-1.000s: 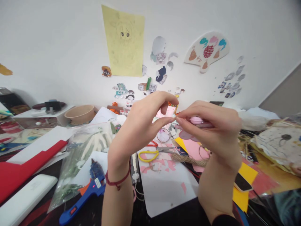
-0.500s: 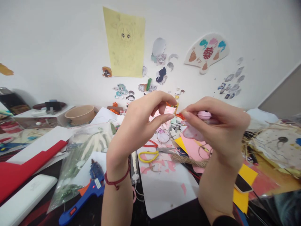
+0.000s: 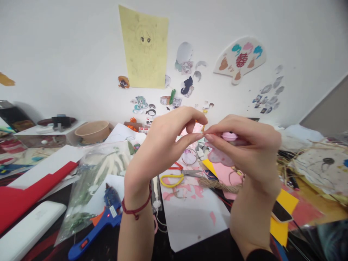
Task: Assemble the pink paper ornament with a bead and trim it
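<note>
In the head view my right hand is closed, with thumb and forefinger pinched together. A small pink jingle bell shows between its fingers. Below them hangs a translucent pink piece with a scalloped edge, partly hidden by the hand. My left hand faces it with thumb and forefinger apart and the other fingers curled. Its thumb tip meets the right fingertips; anything thin between them is too small to make out. Beneath the hands, yellow-and-red-handled scissors lie on white paper among pink scraps.
A blue glue gun with a lit red light lies at left beside a clear plastic bag. Red card, a white power bank and a beige bowl are farther left. Twine and a phone-like object lie right.
My right hand has moved left with the pink bell and scalloped piece, closing the gap to my left hand. The left hand has shifted slightly right, so the fingertips now meet.
</note>
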Motion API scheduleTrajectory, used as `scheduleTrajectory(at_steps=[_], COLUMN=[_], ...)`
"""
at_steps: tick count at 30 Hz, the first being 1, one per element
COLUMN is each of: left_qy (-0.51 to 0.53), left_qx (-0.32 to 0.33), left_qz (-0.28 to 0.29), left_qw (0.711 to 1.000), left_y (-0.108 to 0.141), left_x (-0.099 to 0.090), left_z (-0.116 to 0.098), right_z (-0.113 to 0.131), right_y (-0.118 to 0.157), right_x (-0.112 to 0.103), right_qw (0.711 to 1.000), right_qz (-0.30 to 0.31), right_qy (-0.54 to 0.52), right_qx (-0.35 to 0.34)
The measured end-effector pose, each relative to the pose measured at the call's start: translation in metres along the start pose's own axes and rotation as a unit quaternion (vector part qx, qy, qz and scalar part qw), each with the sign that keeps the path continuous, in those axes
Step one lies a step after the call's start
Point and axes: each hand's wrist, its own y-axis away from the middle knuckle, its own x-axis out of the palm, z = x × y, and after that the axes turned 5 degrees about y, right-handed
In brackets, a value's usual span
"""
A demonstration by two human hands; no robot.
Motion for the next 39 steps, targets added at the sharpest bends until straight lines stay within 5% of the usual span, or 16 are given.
scheduleTrajectory(at_steps=[39], left_qy=[0.064], left_qx=[-0.025], left_qz=[-0.019], left_qw=[0.997], left_y=[-0.0019], left_x=[0.0021], left_z=[0.0], right_z=[0.003], right_y=[0.001], right_x=[0.0014], right_qw=[0.999], right_qz=[-0.023], right_qy=[-0.024], right_qx=[0.013])
